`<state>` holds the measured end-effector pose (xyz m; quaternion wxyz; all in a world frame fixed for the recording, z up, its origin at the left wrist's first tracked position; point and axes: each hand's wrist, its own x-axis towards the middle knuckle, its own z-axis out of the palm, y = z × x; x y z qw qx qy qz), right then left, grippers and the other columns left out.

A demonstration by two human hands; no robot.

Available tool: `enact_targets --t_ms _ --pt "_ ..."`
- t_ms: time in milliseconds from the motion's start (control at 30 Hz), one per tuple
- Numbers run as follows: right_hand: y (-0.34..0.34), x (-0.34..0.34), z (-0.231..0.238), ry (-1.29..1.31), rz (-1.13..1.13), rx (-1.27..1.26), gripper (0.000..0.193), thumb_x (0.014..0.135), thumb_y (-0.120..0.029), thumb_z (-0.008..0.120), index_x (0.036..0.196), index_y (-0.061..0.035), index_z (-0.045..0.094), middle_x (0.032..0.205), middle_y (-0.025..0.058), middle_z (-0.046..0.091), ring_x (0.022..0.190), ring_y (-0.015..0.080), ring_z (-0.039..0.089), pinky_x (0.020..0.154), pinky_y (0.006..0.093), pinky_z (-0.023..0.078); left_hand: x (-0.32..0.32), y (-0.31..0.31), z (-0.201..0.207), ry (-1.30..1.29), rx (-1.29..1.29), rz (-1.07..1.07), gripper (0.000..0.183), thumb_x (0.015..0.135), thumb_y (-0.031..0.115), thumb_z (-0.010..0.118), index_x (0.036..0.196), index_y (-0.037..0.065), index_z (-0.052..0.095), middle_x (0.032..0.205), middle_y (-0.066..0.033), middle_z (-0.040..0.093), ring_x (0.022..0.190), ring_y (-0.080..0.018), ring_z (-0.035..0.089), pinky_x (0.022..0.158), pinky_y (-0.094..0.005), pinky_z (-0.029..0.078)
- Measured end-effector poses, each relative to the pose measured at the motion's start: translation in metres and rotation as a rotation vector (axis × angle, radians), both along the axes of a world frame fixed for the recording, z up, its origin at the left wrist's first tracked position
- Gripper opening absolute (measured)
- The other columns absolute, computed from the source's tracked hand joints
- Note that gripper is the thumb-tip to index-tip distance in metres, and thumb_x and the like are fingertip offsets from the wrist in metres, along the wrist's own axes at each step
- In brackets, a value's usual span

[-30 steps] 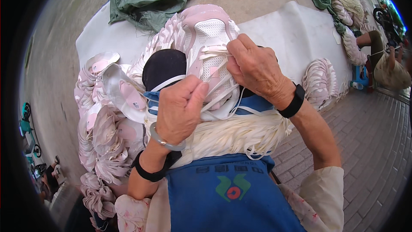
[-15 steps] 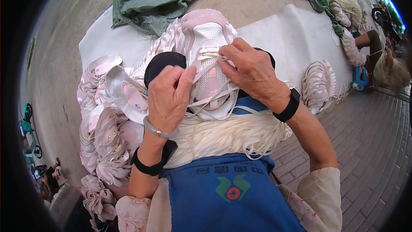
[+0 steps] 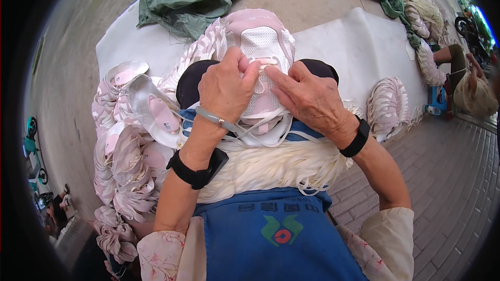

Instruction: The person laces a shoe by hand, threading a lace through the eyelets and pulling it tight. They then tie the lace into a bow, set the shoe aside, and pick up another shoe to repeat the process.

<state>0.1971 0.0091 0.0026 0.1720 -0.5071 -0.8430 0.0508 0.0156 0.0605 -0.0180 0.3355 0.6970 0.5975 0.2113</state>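
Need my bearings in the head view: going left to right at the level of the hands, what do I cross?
Heap of pink-and-white shoe uppers → left hand → pink-and-white shoe upper being worked on → right hand → fanned stack of uppers → another person seated at the far right.

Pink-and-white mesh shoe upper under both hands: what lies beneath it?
Beneath the pink-and-white mesh shoe upper: white laces heaped on a blue apron. The left hand and right hand cover its lower half.
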Motion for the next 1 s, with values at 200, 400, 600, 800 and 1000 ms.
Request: enact_targets --t_ms 200,400,600,800,1000 --pt "-0.005 -0.005 -0.003 -0.044 -0.011 -0.054 0.047 0.087 -0.03 0.067 0.125 -0.0078 0.052 0.082 0.0073 0.056 0.057 0.0169 0.062 0.044 0.0282 0.045 -0.005 -0.003 0.001 -0.048 0.064 -0.01 0.031 0.086 0.035 0.068 0.087 0.006 0.057 0.07 -0.018 0.065 0.065 -0.0389 0.065 0.059 -0.0459 0.05" --pt "-0.021 -0.007 0.003 -0.071 -0.078 -0.183 0.063 0.087 -0.038 0.067 0.137 -0.0063 0.044 0.087 0.007 0.055 0.066 0.0209 0.064 0.047 0.0312 0.046 -0.044 -0.047 0.036 -0.237 -0.086 -0.153 0.017 0.092 0.017 0.066 0.089 0.002 0.062 0.064 -0.0057 0.058 0.057 -0.0164 0.053 0.053 -0.0286 0.043" --pt "-0.027 0.004 0.0 -0.086 -0.111 -0.26 0.066 0.088 -0.042 0.065 0.135 -0.0007 0.043 0.086 0.009 0.056 0.065 0.023 0.064 0.049 0.0335 0.048 -0.044 -0.082 0.028 -0.133 -0.097 -0.291 0.019 0.098 0.017 0.058 0.088 0.0 0.061 0.062 -0.0142 0.051 0.053 -0.0216 0.047 0.053 -0.0323 0.041" --pt "-0.03 0.002 0.015 -0.012 -0.155 -0.306 0.07 0.089 -0.042 0.064 0.143 -0.0059 0.038 0.088 0.0091 0.057 0.068 0.0249 0.065 0.052 0.035 0.049 -0.042 -0.088 0.032 -0.129 -0.008 -0.191 0.011 0.096 0.012 0.059 0.102 0.003 0.06 0.065 -0.0153 0.057 0.053 -0.0294 0.055 0.052 -0.0356 0.042" --pt "-0.027 0.0 0.017 -0.039 -0.138 -0.277 0.059 0.089 -0.033 0.066 0.139 -0.0084 0.045 0.088 0.0104 0.057 0.071 0.0265 0.065 0.058 0.0355 0.051 -0.042 -0.086 0.028 -0.078 0.193 -0.205 0.015 0.092 0.009 0.062 0.107 0.006 0.061 0.073 -0.0145 0.063 0.062 -0.0324 0.064 0.057 -0.0351 0.048"
